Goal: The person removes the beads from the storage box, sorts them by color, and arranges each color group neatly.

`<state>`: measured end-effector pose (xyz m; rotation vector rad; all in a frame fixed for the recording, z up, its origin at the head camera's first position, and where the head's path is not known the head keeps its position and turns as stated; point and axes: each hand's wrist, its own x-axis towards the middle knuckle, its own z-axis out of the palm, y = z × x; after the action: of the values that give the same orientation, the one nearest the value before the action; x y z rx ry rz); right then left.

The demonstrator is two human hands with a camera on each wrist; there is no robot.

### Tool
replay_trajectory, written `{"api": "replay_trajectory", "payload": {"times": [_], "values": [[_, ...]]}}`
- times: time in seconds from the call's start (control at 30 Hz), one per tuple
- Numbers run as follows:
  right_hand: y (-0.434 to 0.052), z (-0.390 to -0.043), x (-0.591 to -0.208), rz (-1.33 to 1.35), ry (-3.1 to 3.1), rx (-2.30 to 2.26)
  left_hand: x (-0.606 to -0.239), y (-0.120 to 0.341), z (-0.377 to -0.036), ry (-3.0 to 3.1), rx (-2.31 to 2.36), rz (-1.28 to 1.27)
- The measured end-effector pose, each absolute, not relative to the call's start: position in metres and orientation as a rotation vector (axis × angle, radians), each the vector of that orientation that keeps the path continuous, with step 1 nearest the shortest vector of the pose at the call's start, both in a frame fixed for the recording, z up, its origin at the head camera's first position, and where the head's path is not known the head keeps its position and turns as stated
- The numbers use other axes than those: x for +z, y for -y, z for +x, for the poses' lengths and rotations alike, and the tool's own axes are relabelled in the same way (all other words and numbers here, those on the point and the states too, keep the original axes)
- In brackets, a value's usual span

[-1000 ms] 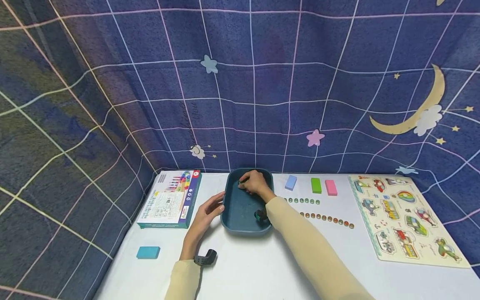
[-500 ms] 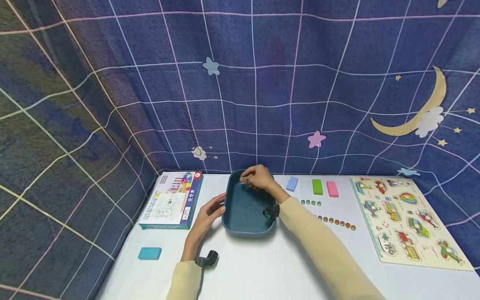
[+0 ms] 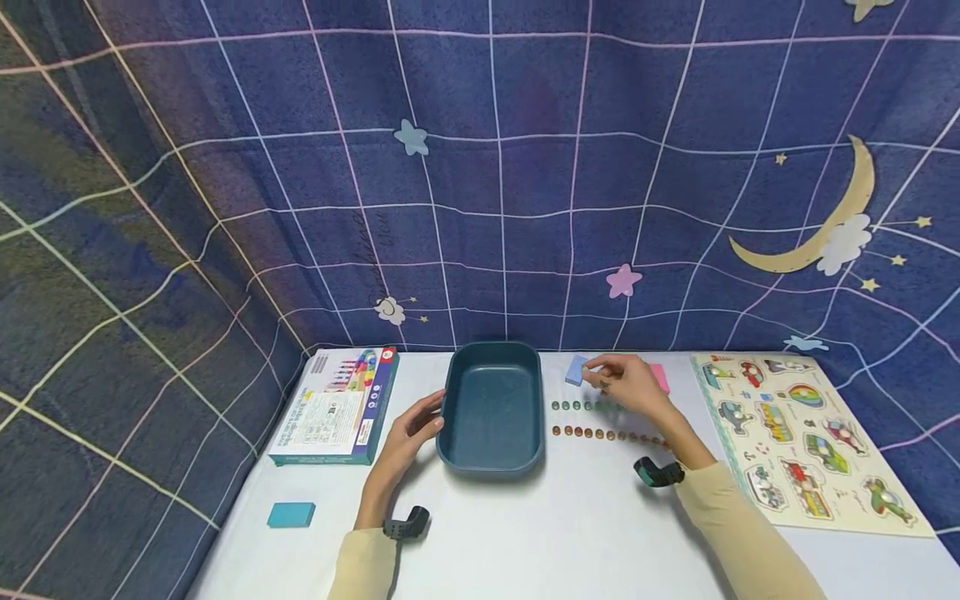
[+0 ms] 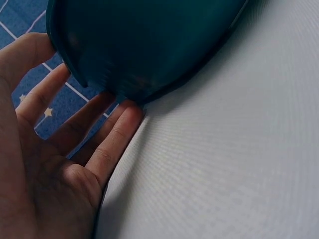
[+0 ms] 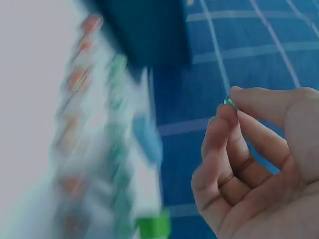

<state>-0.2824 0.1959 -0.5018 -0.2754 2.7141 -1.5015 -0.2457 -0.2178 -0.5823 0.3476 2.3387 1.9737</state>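
Observation:
A dark teal plastic tub (image 3: 491,421) stands mid-table with nothing seen inside it. My left hand (image 3: 405,437) touches its left wall, fingers (image 4: 117,137) mostly straight and spread. Right of the tub, my right hand (image 3: 628,385) hovers over a row of small green glass gems (image 3: 577,406). Thumb and forefinger pinch a tiny green gem (image 5: 229,101), best seen in the right wrist view. Nearer the person runs a row of orange-brown gems (image 3: 588,432). The right hand covers part of the green row in the head view.
Behind the gems lie a blue block (image 3: 575,371), a pink block (image 3: 660,377) and a green block (image 5: 153,225). A picture puzzle board (image 3: 810,442) is at right. At left are a boxed set (image 3: 333,408) and a teal block (image 3: 291,515). A curtain (image 3: 480,208) hangs behind.
My right hand has lifted out of the tub and moved right, over the gem rows and blocks, pinching the green gem. My left hand stays at the tub's side.

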Motion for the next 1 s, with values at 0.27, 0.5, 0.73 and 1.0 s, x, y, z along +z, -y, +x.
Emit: {"api": "replay_trajectory", "payload": {"times": [0.27,0.5,0.73,1.0], "values": [[-0.26,-0.253,-0.534,-0.207,-2.88,-1.312,-0.587,0.217,-0.243,-2.346,1.964,0.361],[-0.275,-0.241,-0.547,-0.121,-2.855,-1.297,-0.583,0.216,-0.243,-2.356,1.962,0.35],[-0.275,-0.242,-0.552,-0.147,-2.928,-1.243,-0.583,0.218,-0.245,-2.357,1.947,0.36],[-0.274,-0.245,-0.556,-0.152,-2.959,-1.195,-0.583,0.22,-0.243,-2.337,1.953,0.355]]}}
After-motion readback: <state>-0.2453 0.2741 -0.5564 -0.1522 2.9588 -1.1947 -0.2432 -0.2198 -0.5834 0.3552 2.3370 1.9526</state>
